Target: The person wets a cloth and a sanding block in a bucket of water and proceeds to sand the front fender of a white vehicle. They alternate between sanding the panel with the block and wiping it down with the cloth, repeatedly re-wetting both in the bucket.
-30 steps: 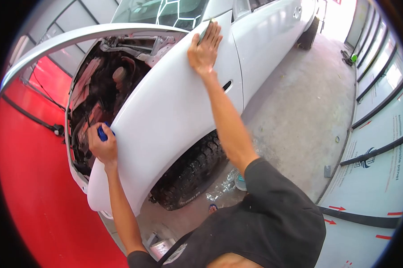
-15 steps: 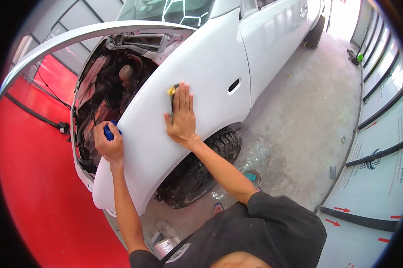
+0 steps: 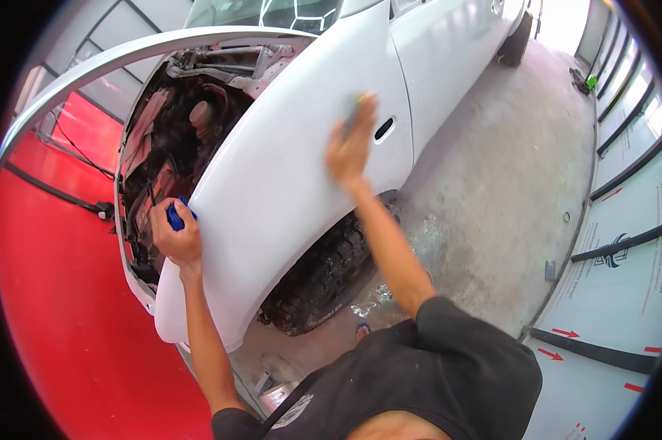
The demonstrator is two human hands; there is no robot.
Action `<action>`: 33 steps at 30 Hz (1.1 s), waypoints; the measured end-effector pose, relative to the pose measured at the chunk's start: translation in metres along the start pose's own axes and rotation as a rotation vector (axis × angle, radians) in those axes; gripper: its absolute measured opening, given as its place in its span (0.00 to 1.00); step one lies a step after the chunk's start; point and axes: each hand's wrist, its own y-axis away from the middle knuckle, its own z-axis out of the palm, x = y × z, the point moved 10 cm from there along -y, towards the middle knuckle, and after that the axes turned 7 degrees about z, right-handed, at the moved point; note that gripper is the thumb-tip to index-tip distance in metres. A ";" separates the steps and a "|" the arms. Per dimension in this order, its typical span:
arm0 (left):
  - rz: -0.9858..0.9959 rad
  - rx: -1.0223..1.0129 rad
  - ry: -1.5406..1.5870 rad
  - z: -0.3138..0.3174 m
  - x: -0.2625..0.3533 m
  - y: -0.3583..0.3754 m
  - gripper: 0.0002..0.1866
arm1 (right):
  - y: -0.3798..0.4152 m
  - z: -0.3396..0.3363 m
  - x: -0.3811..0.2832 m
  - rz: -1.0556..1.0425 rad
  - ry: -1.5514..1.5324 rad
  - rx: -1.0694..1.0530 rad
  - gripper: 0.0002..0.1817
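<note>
My right hand (image 3: 351, 150) lies flat and blurred over a dark sanding pad (image 3: 356, 116) with a yellow tip, pressed to the white front fender (image 3: 294, 191) of the car. Just to its right is a dark oval slot (image 3: 383, 129) in the fender. My left hand (image 3: 175, 238) is closed around a crumpled blue cloth (image 3: 178, 213), at the fender's inner edge beside the open engine bay (image 3: 191, 147). Most of the pad is hidden under my fingers, and part of the cloth is inside my grip.
The front tyre (image 3: 320, 290) sits under the fender's arch. A raised bonnet edge (image 3: 162, 45) arcs over the engine bay. Red panelling (image 3: 67, 293) stands on the left, and a printed panel wall (image 3: 624, 271) on the right. Wet patches (image 3: 378, 297) mark the concrete floor.
My right hand has slid up and to the right across the fender with the pad, towards the oval slot. My left hand stays nearly in place with the blue cloth.
</note>
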 end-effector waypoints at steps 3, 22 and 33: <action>-0.045 -0.025 -0.042 -0.002 0.001 -0.001 0.06 | -0.056 -0.012 0.052 0.296 -0.112 0.098 0.42; -0.026 -0.014 -0.020 0.002 -0.001 0.000 0.07 | 0.005 -0.007 0.045 0.303 -0.022 0.050 0.41; -0.007 0.000 -0.029 0.002 -0.001 -0.001 0.07 | -0.033 -0.003 0.059 0.201 -0.022 0.070 0.43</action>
